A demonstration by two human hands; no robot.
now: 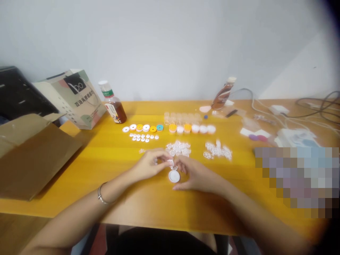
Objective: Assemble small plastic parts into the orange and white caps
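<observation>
My left hand (151, 163) has thumb and fingertips pinched on a small white plastic piece (170, 162), whose exact shape is blurred. Close by on the right, my right hand (196, 174) has its thumb apart from its curled fingers, with nothing visible held between them. Between the two hands a round white disc with a raised rim (174, 176) lies on the table. White openwork gear-like pieces (177, 147) are heaped just beyond my fingers. A second group of such pieces (218, 151) lies to the right.
Colored ring-shaped pieces (139, 128), small white parts (142, 136), round caps (187, 128) and clear cups (183, 118) form rows farther back. Two drink bottles (115, 108) (224, 95) stand behind. Left are a cardboard box (39, 156) and paper bag (77, 95); cables (313, 113) lie right.
</observation>
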